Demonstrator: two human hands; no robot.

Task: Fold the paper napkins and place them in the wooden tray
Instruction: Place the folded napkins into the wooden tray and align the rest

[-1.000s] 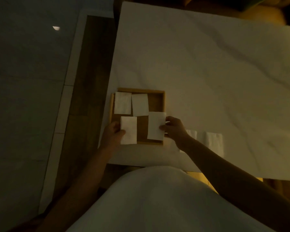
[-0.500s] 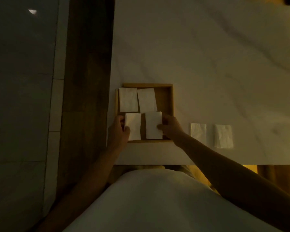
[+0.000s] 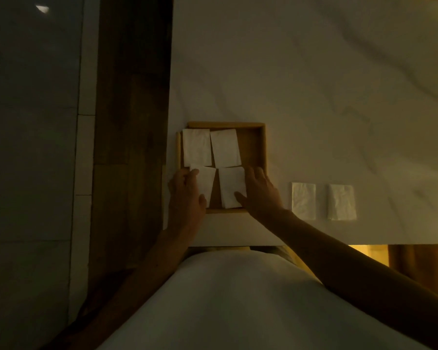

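A square wooden tray (image 3: pixel 261 147) sits on the white table near its left edge. Two folded white napkins lie side by side in its far half, the far-left napkin (image 3: pixel 196 147) and the far-right napkin (image 3: pixel 225 147). My left hand (image 3: pixel 185 198) holds the near-left napkin (image 3: pixel 208 180) by its left edge, thumb on top. My right hand (image 3: pixel 261 195) holds the near-right napkin (image 3: pixel 232 184) by its right edge, thumb on the paper. Both near napkins lie low in the tray.
Two more folded napkins lie on the table right of the tray, one (image 3: pixel 303 200) nearer it and one (image 3: pixel 341 202) further right. The marble-look table (image 3: pixel 314 84) stretches far and right. Left of it is dark wooden floor (image 3: pixel 129 122).
Both hands have lowered their napkins deeper into the tray's near half. The near-right napkin now lies closer to the tray's near edge. The camera has tilted a little.
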